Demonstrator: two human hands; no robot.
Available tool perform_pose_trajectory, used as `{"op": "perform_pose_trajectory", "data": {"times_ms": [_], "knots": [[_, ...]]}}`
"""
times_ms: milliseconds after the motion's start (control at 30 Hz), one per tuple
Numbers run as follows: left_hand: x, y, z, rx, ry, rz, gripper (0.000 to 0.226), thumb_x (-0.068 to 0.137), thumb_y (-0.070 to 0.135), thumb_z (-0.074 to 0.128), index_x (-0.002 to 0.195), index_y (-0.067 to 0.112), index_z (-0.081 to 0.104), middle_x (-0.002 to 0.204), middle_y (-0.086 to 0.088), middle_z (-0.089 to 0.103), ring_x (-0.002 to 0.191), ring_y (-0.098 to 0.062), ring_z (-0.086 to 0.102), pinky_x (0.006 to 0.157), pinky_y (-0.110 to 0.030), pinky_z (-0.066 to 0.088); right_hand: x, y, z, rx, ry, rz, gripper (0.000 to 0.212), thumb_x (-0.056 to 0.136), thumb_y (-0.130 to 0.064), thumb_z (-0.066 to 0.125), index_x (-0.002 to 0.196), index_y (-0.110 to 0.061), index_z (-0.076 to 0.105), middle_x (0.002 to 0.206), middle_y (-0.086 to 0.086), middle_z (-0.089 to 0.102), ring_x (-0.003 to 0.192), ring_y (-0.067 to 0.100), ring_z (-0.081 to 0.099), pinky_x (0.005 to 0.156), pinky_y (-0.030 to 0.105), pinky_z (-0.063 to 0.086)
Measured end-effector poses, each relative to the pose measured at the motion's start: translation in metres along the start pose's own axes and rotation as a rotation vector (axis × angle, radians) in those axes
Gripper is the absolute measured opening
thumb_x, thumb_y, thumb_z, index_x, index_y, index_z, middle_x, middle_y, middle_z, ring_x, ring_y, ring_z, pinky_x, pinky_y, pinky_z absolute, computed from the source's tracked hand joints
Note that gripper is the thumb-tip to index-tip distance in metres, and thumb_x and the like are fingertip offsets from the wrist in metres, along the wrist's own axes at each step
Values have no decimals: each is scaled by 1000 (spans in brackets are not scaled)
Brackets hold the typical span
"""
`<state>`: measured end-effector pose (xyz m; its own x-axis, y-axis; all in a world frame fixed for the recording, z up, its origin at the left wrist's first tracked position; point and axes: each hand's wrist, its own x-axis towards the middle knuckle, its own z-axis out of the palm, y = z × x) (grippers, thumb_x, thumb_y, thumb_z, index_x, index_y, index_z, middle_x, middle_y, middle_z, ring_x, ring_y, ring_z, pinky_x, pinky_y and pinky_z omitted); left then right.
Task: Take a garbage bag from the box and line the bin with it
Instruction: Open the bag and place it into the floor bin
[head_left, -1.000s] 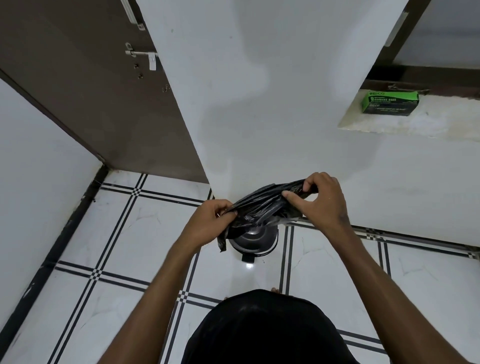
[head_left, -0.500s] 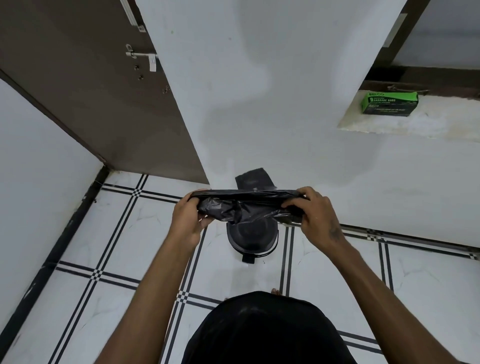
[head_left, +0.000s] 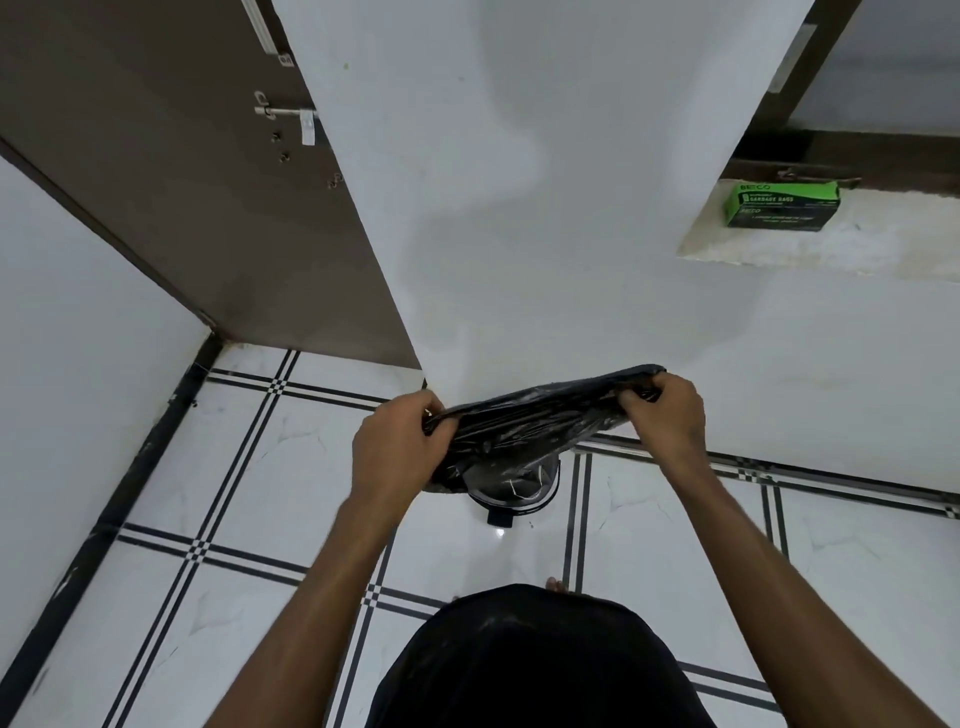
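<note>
A black garbage bag (head_left: 524, 421) is stretched between my two hands above the bin. My left hand (head_left: 397, 447) grips its left end and my right hand (head_left: 667, 413) grips its right end, slightly higher. The small dark bin (head_left: 519, 493) stands on the floor against the white wall, mostly hidden under the bag; only its front rim and pedal show. The green garbage bag box (head_left: 782, 204) sits on a ledge at the upper right.
A brown door (head_left: 197, 197) with a latch stands at the left. White walls (head_left: 519, 208) close in ahead and at the left. The floor is white tile (head_left: 249, 493) with black lines. My dark clothing fills the bottom centre.
My hands have pulled the bag wider apart. The right hand rose and moved right, tilting the bag. The bag now covers more of the bin.
</note>
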<state>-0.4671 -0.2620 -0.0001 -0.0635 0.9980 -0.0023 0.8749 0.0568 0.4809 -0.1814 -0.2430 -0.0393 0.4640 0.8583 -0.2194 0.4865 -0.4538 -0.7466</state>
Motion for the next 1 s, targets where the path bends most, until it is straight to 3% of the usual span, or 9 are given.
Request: {"op": "perform_pose_trajectory", "data": {"times_ms": [133,267,400,467,533,600,700,867,1000], "knots": [[0,5,6,152,70,66,29,95,45,59,76,22,56,71,10,55,66,-15,50,49,-23,25,0,5,6,-74,74,-133,24,78,9,55,100,1,62,101,12,56,93,31,58,76,28,43],[15,-12,6,-151,3,-262,16,100,20,44,90,15,55,84,-1,62,82,-28,58,67,-33,39,-9,11,9,-112,-58,-372,52,73,24,45,111,-1,69,116,6,45,102,23,52,84,1,34],[29,-14,-4,-804,-34,-602,26,100,10,38,103,5,64,95,-7,68,92,-23,62,75,-33,48,-7,31,9,-335,-397,-503,60,79,19,50,128,-11,65,151,15,40,140,35,34,115,35,30],[30,-6,-9,-1022,-55,-704,25,100,10,40,93,10,64,86,-6,68,80,-21,62,67,-30,52,-6,40,14,-487,-509,-595,64,79,18,52,134,-12,60,160,11,30,148,33,25,120,42,27],[27,2,-11,-1158,-113,-730,23,99,14,44,87,15,64,82,-6,68,74,-22,63,66,-30,53,-5,45,19,-516,-507,-616,68,73,16,51,133,-17,59,159,3,33,145,29,34,114,42,37],[23,6,-8,-1004,-101,-614,21,98,20,46,85,16,62,81,-4,65,77,-23,60,68,-32,50,-5,43,22,-434,-408,-566,66,70,13,49,127,-17,62,147,-1,47,130,26,51,102,39,48],[13,-2,-4,-429,44,-291,22,95,37,51,81,19,52,71,4,60,70,-18,56,62,-33,42,-2,33,19,-209,-120,-356,59,66,21,44,110,-7,71,117,7,66,108,29,61,90,29,47],[6,-21,-5,35,-17,-91,43,77,69,65,91,31,52,71,16,60,68,-10,57,61,-29,42,10,28,7,326,54,-113,63,56,24,30,82,-15,72,101,7,69,102,24,65,93,32,51],[6,-35,-2,161,20,-35,7,83,24,63,89,24,66,75,2,69,74,-27,63,58,-29,35,8,24,0,447,-101,-145,58,51,26,24,56,-18,62,115,11,65,112,13,59,97,38,46]]}}
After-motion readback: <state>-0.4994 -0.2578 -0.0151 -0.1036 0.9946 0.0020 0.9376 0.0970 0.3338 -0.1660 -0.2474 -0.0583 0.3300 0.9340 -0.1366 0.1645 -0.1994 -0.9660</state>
